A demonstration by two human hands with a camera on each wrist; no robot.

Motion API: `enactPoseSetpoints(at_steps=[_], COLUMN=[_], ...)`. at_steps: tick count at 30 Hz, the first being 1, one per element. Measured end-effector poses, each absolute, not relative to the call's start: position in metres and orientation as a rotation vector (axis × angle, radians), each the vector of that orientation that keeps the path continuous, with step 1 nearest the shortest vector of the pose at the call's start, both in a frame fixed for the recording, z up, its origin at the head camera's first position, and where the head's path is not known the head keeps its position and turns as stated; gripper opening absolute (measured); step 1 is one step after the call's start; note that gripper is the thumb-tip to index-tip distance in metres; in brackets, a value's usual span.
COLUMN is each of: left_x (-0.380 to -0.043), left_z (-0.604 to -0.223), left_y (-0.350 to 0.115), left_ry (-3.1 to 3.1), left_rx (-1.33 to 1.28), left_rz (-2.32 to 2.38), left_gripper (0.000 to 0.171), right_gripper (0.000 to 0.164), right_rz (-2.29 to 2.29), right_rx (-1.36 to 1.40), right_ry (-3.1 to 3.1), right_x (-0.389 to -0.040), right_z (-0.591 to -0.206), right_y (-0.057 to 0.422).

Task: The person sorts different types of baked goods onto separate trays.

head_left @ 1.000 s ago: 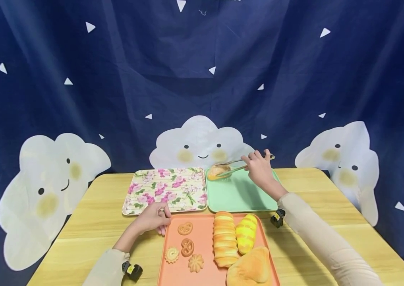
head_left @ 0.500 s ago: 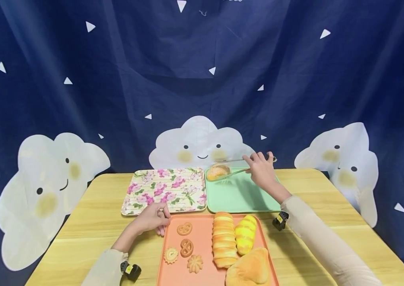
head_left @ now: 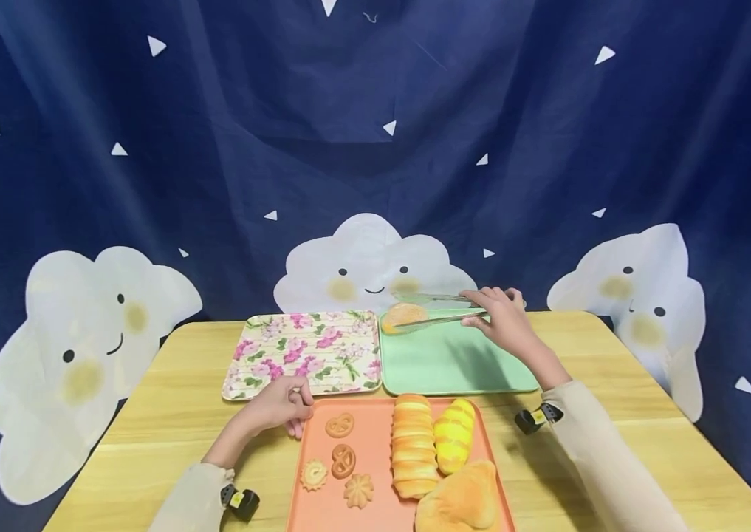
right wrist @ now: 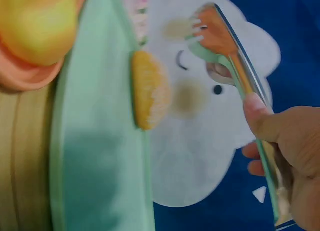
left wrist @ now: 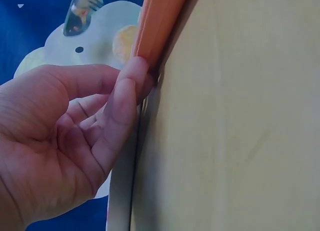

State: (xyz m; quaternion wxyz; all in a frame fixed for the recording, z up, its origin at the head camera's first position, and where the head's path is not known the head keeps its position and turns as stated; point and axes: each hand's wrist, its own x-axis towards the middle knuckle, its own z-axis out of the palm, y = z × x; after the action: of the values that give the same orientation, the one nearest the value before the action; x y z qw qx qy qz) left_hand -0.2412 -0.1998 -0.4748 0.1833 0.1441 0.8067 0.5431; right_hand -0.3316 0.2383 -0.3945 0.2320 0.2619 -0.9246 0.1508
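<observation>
My right hand (head_left: 506, 324) grips metal serving tongs (head_left: 444, 319) above the green tray (head_left: 448, 366). The tongs' arms are spread. A sesame-topped bun (head_left: 403, 316) lies in that tray's back left corner, and the tongs overlap it in the head view. In the right wrist view the tongs' toothed tips (right wrist: 212, 33) stand apart from the bun (right wrist: 149, 91). My left hand (head_left: 280, 403) pinches the back left corner of the orange tray (head_left: 325, 517) between thumb and fingers, as the left wrist view shows.
On the orange tray lie several cookies (head_left: 343, 461), a long ridged bread roll (head_left: 413, 447), a yellow striped roll (head_left: 454, 436) and a folded flat bread (head_left: 458, 502). A flowered tray (head_left: 305, 355) stands left of the green one. A blue curtain (head_left: 348, 162) hangs behind the wooden table (head_left: 628, 414).
The tongs, earlier around the bun, have spread and drawn back off it as my right hand moved right. The bun stays in the green tray. My left hand keeps its hold.
</observation>
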Motion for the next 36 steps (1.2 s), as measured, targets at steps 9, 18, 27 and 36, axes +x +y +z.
enactPoseSetpoints(at_steps=[9, 18, 27, 36], left_x=[-0.249, -0.251, -0.252, -0.256], left_z=[-0.467, -0.465, -0.465, -0.467], left_y=[-0.201, -0.201, -0.203, -0.205], left_ry=[2.236, 2.227, 2.207, 2.197], left_rx=[0.426, 0.439, 0.451, 0.441], left_rz=[1.438, 1.410, 1.408, 1.395], left_gripper=[0.009, 0.011, 0.012, 0.013], right_gripper=[0.055, 0.053, 0.050, 0.050], right_rz=[0.750, 0.826, 0.917, 0.870], right_rx=[0.918, 1.190, 1.230, 1.220], right_ry=[-2.629, -2.586, -2.724, -2.833], right_x=[-0.310, -0.299, -0.299, -0.300], right_z=[-0.384, -0.381, -0.380, -0.383], right_y=[0.263, 0.288, 0.310, 0.318])
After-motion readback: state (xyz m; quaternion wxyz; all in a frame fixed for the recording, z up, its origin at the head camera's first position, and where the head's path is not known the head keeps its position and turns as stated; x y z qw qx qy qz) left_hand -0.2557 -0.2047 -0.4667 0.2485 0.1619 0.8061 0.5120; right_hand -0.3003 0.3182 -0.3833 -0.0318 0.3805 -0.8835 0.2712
